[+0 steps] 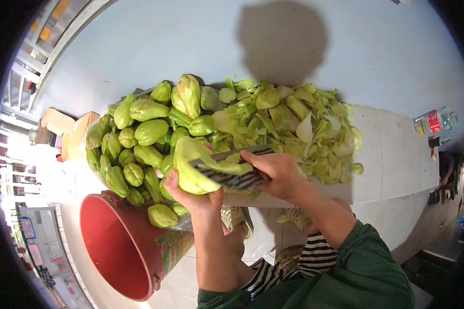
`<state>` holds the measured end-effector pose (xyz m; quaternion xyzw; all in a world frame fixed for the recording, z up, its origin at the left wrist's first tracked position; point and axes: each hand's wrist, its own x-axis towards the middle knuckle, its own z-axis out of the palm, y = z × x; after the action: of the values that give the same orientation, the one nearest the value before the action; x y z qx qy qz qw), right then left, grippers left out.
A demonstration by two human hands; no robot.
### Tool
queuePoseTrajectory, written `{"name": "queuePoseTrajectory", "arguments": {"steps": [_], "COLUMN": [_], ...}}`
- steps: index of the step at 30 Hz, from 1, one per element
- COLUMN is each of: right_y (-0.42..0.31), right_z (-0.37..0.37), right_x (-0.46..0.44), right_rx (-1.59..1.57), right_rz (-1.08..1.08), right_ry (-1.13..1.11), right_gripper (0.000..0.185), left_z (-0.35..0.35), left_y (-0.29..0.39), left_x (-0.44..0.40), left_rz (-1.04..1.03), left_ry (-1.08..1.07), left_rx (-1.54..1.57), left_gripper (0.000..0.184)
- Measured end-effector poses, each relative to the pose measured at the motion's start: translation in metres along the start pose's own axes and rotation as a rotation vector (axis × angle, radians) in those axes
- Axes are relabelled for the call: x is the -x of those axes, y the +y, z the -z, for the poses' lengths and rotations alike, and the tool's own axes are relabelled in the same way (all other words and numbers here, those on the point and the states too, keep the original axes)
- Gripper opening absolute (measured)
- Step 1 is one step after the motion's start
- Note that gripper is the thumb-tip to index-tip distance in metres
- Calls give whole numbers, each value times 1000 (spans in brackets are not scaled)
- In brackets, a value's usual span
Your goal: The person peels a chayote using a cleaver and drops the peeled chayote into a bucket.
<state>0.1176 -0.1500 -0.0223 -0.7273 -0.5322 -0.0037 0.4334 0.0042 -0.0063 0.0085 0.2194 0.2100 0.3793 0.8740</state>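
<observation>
Chayote in hand: one large pale-green chayote [187, 172], held up in front of the heap, its skin pared to a smooth, light face.
Left hand: the hand [201, 202] cups that chayote from below, fingers clamped on it, thumb up its near side.
Right hand: this one [281, 176] has its fingers closed around a broad knife [242, 179], thumb stretched along the blade.
Blade: dark and streaked, right up against the chayote, with a curl of peel [219, 165] lying across it.
Whole ones: a big heap of chayotes [149, 133] on the left, piled near the pale wall [154, 41].
Parings: a loose mound of peelings [322, 139] to the right, butting against the heap on the white tiles [367, 152].
Bin: a red bin [119, 247] stands front left, mouth open to view.
Behind the heap: an open cardboard box [81, 135], far left.
Off right: a clear bottle [434, 122] with a red label.
Clothes: green sleeve [366, 268], striped shorts [314, 257].
</observation>
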Motion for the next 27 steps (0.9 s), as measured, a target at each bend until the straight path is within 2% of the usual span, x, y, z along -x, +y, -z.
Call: {"name": "queuePoseTrajectory", "arguments": {"steps": [1, 7, 9, 10, 11, 13, 14, 19, 27], "right_y": [-4, -10, 4, 9, 12, 10, 7, -4, 6], "right_z": [2, 6, -9, -13, -12, -7, -3, 9, -6], "right_x": [0, 4, 1, 0, 1, -1, -1, 3, 4], "right_rx": [-33, -35, -29, -22, -15, -5, -7, -75, -27], "right_rz": [53, 67, 15, -33, -31, 35, 37, 83, -25], "right_ry": [-3, 23, 87, 154, 161, 117, 112, -28, 33], "right_gripper": [59, 57, 58, 59, 59, 60, 60, 63, 63], "left_z": [3, 3, 8, 16, 17, 6, -1, 2, 9], "left_y": [1, 3, 0, 4, 2, -2, -3, 5, 7], "left_x": [1, 5, 5, 6, 5, 9, 11, 9, 6], "left_rz": [19, 25, 47, 159, 163, 66, 49, 29, 58], "left_ry": [-55, -106, -71, -322, -332, -91, -40, -79, -13], "left_rx": [-39, -144, 42, 155, 157, -13, -84, -197, -38], "left_gripper": [73, 75, 76, 76, 76, 75, 73, 77, 71]}}
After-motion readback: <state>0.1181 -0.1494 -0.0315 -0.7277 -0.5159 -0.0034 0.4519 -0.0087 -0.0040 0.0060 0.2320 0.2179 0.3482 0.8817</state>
